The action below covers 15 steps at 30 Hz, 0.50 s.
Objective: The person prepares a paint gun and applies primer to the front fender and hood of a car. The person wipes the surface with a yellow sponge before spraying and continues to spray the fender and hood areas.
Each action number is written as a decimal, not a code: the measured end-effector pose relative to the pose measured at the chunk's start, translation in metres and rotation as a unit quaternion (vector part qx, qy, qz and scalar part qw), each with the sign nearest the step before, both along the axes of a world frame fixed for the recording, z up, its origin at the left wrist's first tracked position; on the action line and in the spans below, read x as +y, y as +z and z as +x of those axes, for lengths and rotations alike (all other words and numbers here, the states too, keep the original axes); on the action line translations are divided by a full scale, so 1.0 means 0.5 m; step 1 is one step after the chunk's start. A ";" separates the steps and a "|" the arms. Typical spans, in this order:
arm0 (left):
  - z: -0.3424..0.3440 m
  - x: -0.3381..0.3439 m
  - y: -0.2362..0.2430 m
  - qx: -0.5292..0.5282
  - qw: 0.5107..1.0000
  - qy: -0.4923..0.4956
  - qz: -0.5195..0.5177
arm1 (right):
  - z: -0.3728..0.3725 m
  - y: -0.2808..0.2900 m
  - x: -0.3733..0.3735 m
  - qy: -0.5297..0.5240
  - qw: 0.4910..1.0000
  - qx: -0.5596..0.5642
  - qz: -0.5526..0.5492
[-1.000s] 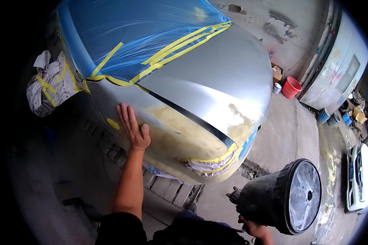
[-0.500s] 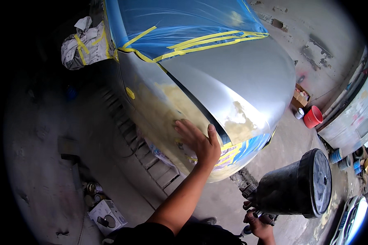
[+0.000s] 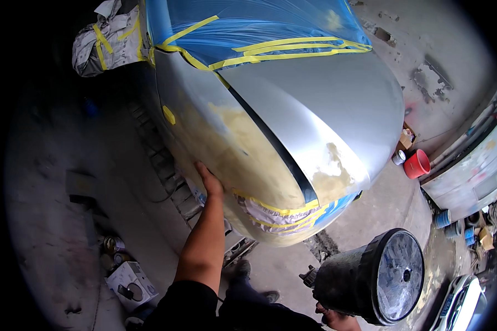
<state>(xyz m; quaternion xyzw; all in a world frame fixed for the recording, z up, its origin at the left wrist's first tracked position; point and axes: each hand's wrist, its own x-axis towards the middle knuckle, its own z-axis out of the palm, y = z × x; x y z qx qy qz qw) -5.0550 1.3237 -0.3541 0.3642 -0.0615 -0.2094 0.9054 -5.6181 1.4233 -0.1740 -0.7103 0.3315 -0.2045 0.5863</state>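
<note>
**Contamination and leak risk**

Fender [image 3: 215, 138] sits beside the hood [image 3: 337, 107]; left hand [image 3: 210, 182] at its lower side, finger spread cannot be told. Skin oil could mar the surface. Right hand [image 3: 337, 320] grips the spray gun [image 3: 309, 277]; its tilted cup [image 3: 342, 276] could drip from a loose lid [image 3: 395, 276].
</note>
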 end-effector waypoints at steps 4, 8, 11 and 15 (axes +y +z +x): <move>-0.058 -0.017 -0.018 -0.027 0.997 0.051 0.047 | -0.002 -0.016 -0.013 0.028 0.986 0.130 -0.098; -0.118 -0.064 0.245 -0.100 0.968 0.116 0.201 | 0.021 0.026 -0.016 -0.044 0.987 0.121 -0.101; -0.161 -0.013 0.420 -0.260 0.908 0.158 0.286 | 0.047 0.041 -0.020 -0.027 0.993 0.055 -0.097; -0.302 0.034 0.453 -0.531 0.752 0.149 0.361 | 0.061 0.093 -0.030 0.026 0.991 0.085 -0.099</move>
